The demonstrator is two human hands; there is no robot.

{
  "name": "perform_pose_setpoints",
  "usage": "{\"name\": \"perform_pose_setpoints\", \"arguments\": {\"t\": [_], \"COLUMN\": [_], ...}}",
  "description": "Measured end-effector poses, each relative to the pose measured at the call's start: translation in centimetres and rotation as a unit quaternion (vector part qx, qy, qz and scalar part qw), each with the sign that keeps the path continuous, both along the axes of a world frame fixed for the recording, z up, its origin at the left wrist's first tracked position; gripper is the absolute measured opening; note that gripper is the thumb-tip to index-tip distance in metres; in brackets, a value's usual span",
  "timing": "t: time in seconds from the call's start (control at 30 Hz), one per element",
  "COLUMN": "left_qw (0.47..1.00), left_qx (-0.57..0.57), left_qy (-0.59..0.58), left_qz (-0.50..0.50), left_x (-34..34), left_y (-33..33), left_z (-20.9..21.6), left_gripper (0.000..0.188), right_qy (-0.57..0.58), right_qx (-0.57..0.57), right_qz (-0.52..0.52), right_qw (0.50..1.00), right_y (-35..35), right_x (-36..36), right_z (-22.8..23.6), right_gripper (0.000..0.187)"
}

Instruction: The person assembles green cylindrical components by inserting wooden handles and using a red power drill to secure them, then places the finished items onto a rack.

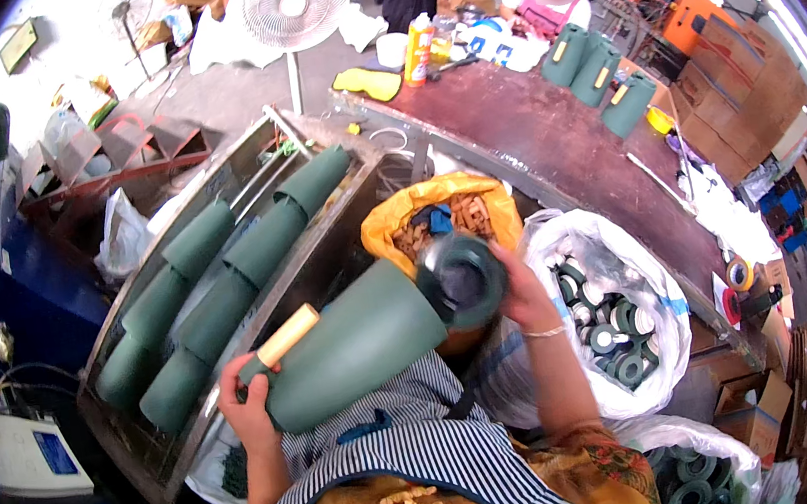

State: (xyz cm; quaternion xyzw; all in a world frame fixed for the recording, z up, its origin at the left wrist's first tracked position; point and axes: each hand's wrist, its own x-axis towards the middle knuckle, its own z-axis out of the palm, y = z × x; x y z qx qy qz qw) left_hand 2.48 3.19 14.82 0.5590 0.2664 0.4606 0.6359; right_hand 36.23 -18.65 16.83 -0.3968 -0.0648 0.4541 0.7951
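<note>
My left hand [251, 404] is closed round the narrow end of a green flask shell [359, 343], beside its tan handle [286, 337]. The shell lies tilted across my lap, its wide end up and to the right. At that wide end my right hand [526, 289] grips a dark green ring-shaped part [463, 280], blurred by motion. Whether the ring is seated on the shell or just apart from it, I cannot tell. A yellow sack [381, 216] of tan handle pieces stands just beyond the ring. To the right is a white sack [672, 320] with green rings and white pieces.
On the left, a metal-edged trough [296, 265] holds nested green shells [219, 310]. Several finished-looking green flasks [593, 75] stand on the brown table [509, 123], with an orange bottle [418, 51] and yellow cloth [368, 84]. Another sack [740, 452] holds dark rings. Two people are beyond the table.
</note>
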Motion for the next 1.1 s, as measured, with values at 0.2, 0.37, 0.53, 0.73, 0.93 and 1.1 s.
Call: {"name": "perform_pose_setpoints", "arguments": {"t": [0.2, 0.37, 0.53, 0.73, 0.93, 1.1], "left_qw": [0.992, 0.996, 0.991, 0.987, 0.984, 0.987], "left_qx": [0.075, 0.075, 0.128, 0.153, 0.176, 0.159], "left_qy": [0.082, 0.008, 0.003, -0.033, -0.015, -0.002], "left_qz": [0.054, 0.051, 0.025, 0.021, 0.023, 0.006], "left_x": [2.1, 2.5, 4.4, 5.3, 5.8, 5.9], "left_y": [0.3, 0.9, 1.3, 2.4, 2.8, 3.1], "left_z": [0.6, 0.9, 1.5, 1.7, 2.6, 2.4], "left_gripper": [0.029, 0.031, 0.044, 0.045, 0.053, 0.052], "right_qy": [-0.305, -0.440, -0.462, -0.540, -0.495, -0.605], "right_qx": [-0.006, 0.049, 0.040, 0.016, 0.026, 0.006], "right_qz": [-0.079, -0.113, -0.227, -0.207, -0.128, -0.205], "right_qw": [0.949, 0.890, 0.856, 0.816, 0.859, 0.769], "right_y": [7.6, 7.2, 6.2, 4.9, 3.8, 3.5], "right_x": [-5.7, -5.6, -4.8, -3.7, -5.0, -5.3], "right_z": [-0.6, -0.7, -0.7, 1.2, 1.5, 1.6], "right_gripper": [0.043, 0.051, 0.059, 0.048, 0.062, 0.061]}}
